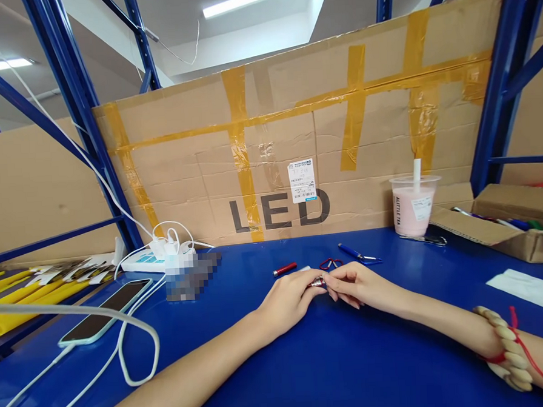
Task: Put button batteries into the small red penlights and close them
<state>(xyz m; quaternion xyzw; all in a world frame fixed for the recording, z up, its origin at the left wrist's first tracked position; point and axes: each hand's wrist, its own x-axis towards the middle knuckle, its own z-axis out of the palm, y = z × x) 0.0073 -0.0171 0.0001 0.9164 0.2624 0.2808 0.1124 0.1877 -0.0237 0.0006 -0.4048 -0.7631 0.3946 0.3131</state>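
Can't identify small piece point(318, 281) between left hand point(289, 297) and right hand point(360, 284), mostly covered. Can't make out pixelated patch point(192, 277), far left. Lose yellow tubes point(49, 296) at left edge.

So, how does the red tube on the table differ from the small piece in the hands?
The red tube lies on the blue table; the small piece is held between the left hand and right hand. The tube shows whole, while the piece is partly hidden. Both show red and silver.
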